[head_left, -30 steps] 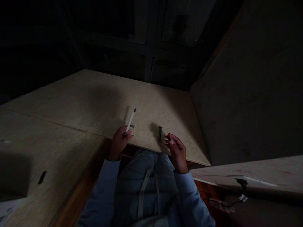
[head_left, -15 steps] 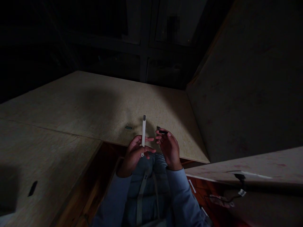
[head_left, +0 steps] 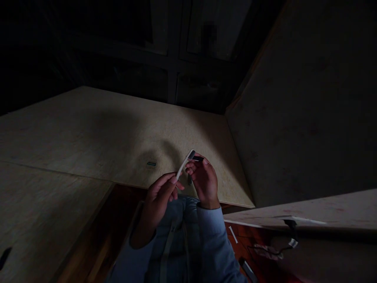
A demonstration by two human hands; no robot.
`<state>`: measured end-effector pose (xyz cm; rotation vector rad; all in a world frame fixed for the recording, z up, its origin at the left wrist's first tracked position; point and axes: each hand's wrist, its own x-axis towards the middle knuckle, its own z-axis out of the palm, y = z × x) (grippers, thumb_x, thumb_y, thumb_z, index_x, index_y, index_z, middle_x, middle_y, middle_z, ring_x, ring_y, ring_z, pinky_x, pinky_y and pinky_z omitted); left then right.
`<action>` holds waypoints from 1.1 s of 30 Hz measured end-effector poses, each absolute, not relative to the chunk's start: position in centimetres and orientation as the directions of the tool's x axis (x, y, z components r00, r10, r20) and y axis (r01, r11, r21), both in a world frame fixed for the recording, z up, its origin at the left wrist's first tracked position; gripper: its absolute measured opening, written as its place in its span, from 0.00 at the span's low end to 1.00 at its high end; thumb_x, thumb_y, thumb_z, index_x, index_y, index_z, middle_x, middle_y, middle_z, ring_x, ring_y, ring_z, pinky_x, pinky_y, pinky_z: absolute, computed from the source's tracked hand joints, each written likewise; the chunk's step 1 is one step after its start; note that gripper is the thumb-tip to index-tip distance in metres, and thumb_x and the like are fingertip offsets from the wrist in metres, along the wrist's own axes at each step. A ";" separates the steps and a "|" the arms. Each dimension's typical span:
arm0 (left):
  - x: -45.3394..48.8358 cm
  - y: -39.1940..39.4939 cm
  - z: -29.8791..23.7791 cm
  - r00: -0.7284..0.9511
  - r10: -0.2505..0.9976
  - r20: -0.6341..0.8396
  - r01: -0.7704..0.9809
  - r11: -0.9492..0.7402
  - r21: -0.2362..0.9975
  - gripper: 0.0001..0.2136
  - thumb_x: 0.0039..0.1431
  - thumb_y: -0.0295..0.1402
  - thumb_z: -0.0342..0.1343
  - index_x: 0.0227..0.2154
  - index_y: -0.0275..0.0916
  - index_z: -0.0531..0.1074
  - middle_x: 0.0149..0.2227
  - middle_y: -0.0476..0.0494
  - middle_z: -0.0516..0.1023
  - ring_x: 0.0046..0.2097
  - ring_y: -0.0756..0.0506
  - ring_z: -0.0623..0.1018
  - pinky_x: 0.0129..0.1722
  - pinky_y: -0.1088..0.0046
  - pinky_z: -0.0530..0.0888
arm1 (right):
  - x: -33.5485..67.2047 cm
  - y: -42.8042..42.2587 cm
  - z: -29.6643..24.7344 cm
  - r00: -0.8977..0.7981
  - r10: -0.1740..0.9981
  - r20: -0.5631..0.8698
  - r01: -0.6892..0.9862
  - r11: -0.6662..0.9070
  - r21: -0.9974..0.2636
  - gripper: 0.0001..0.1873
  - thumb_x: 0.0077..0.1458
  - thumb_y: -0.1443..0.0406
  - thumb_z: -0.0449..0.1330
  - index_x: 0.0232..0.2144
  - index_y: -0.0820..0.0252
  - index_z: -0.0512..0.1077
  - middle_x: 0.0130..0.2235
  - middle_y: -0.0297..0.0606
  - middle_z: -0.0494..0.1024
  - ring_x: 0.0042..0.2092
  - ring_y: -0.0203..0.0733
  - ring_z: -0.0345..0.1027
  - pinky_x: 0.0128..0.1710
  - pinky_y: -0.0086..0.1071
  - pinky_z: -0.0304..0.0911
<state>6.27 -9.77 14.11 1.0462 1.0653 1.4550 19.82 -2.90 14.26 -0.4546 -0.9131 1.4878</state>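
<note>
Handling of a toothbrush and a small black piece, seen from above in dim light. The left hand (head_left: pixel 159 194), at the lower centre of the frame, grips the white handle of the toothbrush (head_left: pixel 183 165) between thumb and fingers; the brush slants up to the right, its dark bristles (head_left: pixel 191 155) at the upper end. The right hand (head_left: pixel 206 182), just right of centre, pinches a small black piece (head_left: pixel 199 159) between thumb and fingers. Bristles and piece meet in the view; whether they touch cannot be told. Below them, a dark slender object (head_left: pixel 189 180) is partly hidden by the right hand. Left of the toothbrush, a small flat item with a greenish stripe (head_left: pixel 151 163) lies on the pale tabletop (head_left: pixel 118 137). A black object (head_left: pixel 4 257) is cut off by the frame's lower left edge. At the lower right, a white strip (head_left: pixel 233 234) lies on the reddish floor (head_left: pixel 232 249), near a dark cable (head_left: pixel 279 252)
</note>
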 end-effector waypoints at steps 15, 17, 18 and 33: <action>7.3 -9.2 12.8 -0.005 0.997 -0.080 -0.364 0.073 0.929 0.24 0.54 0.56 0.60 0.36 0.36 0.70 0.24 0.50 0.66 0.19 0.56 0.60 0.17 0.79 0.53 | 20.9 -3.7 13.6 -0.096 0.968 0.232 -0.619 0.125 -0.776 0.18 0.57 0.57 0.66 0.48 0.56 0.79 0.49 0.45 0.78 0.42 0.42 0.75 0.40 0.34 0.70; 7.6 -9.0 12.5 0.024 0.995 -0.099 -0.388 0.101 0.916 0.25 0.54 0.57 0.59 0.36 0.36 0.69 0.22 0.53 0.61 0.18 0.56 0.59 0.17 0.79 0.52 | 21.0 -3.8 13.4 -0.112 0.969 0.222 -0.606 0.110 -0.787 0.19 0.56 0.57 0.66 0.49 0.56 0.78 0.51 0.46 0.77 0.43 0.44 0.75 0.41 0.36 0.71; 7.8 -8.9 12.3 0.052 0.993 -0.104 -0.399 0.116 0.910 0.26 0.55 0.58 0.58 0.35 0.36 0.68 0.20 0.54 0.59 0.17 0.56 0.58 0.16 0.79 0.51 | 21.1 -3.8 13.4 -0.116 0.969 0.218 -0.597 0.107 -0.795 0.20 0.55 0.56 0.67 0.49 0.56 0.78 0.51 0.46 0.77 0.43 0.44 0.75 0.41 0.36 0.71; 9.6 -8.9 12.4 -0.040 0.997 -0.071 -0.206 0.061 0.977 0.29 0.57 0.61 0.52 0.35 0.33 0.68 0.21 0.53 0.58 0.22 0.54 0.57 0.20 0.78 0.54 | 21.8 -4.1 12.1 -0.132 0.956 0.263 -0.498 0.166 -0.851 0.21 0.58 0.58 0.66 0.54 0.49 0.76 0.55 0.44 0.75 0.43 0.41 0.75 0.47 0.38 0.71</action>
